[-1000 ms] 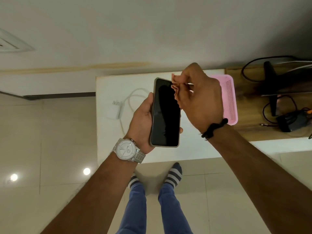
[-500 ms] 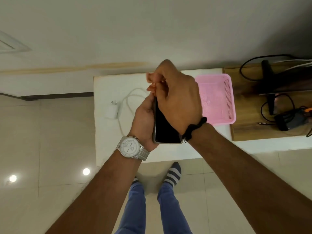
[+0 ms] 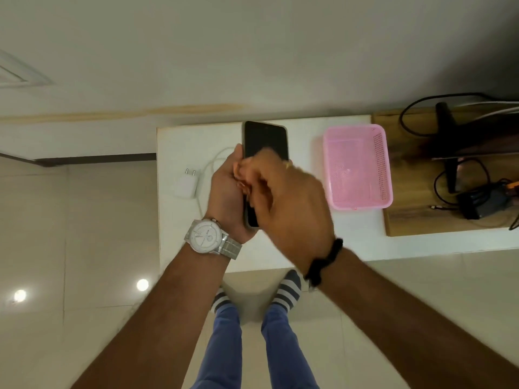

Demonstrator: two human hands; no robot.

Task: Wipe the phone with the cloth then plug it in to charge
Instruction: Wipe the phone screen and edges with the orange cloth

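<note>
My left hand (image 3: 229, 192) grips a black phone (image 3: 265, 140) by its left edge, screen up, above the white table (image 3: 280, 248). My right hand (image 3: 289, 203) lies over the lower half of the screen and holds a small pink cloth (image 3: 243, 171) bunched under its fingers; only a bit of cloth shows at the hand's left side. The right hand is blurred. The phone's upper half is uncovered. A white charger plug (image 3: 186, 183) with its white cable (image 3: 216, 158) lies on the table to the left of my hands.
A pink plastic basket (image 3: 383, 164) stands on the table to the right. Beyond it a wooden board (image 3: 407, 220) carries black cables and a dark power adapter (image 3: 483, 206). The table's near edge is just above my socked feet on the tiled floor.
My right hand with the cloth has slid down the screen from the phone's top to its lower half. The phone's upper part now shows again.
</note>
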